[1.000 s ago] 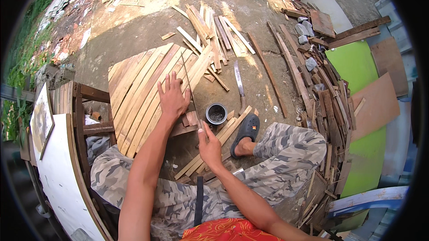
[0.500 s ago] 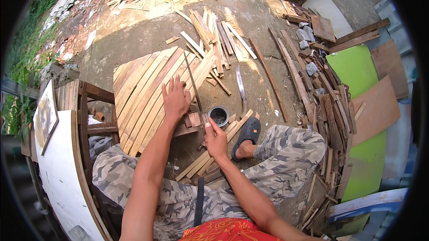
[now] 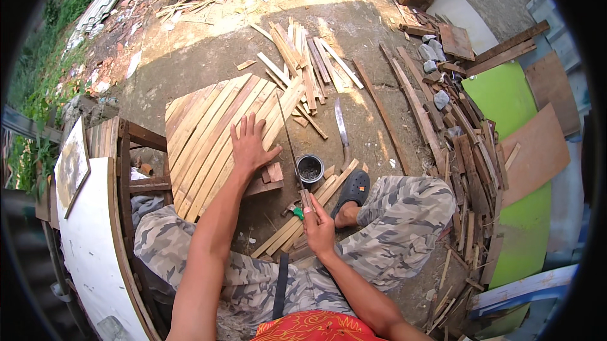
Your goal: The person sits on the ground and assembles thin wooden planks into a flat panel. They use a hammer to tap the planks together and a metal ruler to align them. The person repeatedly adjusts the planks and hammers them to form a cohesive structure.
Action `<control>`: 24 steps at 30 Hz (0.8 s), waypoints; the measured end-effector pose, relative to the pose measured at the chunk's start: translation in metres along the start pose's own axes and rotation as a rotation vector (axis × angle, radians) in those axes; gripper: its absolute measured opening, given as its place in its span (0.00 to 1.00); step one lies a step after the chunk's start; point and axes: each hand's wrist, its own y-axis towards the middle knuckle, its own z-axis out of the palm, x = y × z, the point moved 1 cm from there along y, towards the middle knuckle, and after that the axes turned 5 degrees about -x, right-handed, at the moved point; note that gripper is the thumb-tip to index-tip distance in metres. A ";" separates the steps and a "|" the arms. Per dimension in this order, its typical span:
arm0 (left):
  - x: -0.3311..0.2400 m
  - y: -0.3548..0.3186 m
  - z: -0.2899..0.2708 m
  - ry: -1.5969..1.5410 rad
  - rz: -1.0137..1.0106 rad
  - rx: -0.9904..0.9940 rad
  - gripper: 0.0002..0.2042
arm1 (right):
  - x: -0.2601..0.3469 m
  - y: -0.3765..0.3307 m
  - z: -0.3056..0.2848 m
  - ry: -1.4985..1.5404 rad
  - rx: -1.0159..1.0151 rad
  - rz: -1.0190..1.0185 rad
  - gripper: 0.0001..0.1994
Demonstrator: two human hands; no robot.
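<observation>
A panel of light wooden slats (image 3: 201, 135) lies tilted at the left in front of me. My left hand (image 3: 251, 148) rests flat on its right part, fingers spread. My right hand (image 3: 320, 232) is wrapped round the wooden handle of a handsaw (image 3: 292, 142). The long thin blade shows almost edge-on and reaches forward to the panel's right edge; whether its teeth touch the wood I cannot tell. Small wooden blocks (image 3: 272, 173) sit beside my left wrist, under the panel's edge. A hammer (image 3: 292, 207) lies near the saw handle, next to something green.
Right of the saw stand a dark cup (image 3: 310, 167) of small dark bits and a machete (image 3: 342, 129) on the ground. Loose strips (image 3: 297, 50) are heaped ahead. My shoe (image 3: 351, 188) is beside more strips. Scrap wood (image 3: 471, 170) piles up at the right, a white board (image 3: 95, 233) at the left.
My right hand has drawn the handsaw back toward me, and its blade tip has come down the panel. My left hand stays on the panel, its thumb now spread out.
</observation>
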 end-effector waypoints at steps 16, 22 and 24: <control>0.002 0.005 0.006 -0.094 -0.119 0.003 0.22 | 0.004 0.000 0.024 -0.112 0.013 -0.007 0.25; 0.002 0.007 0.010 -0.077 -0.136 -0.036 0.22 | 0.013 0.004 0.035 -0.272 -0.029 -0.088 0.25; 0.001 0.008 0.011 -0.071 -0.134 -0.045 0.22 | 0.016 0.007 0.038 -0.264 -0.020 -0.054 0.24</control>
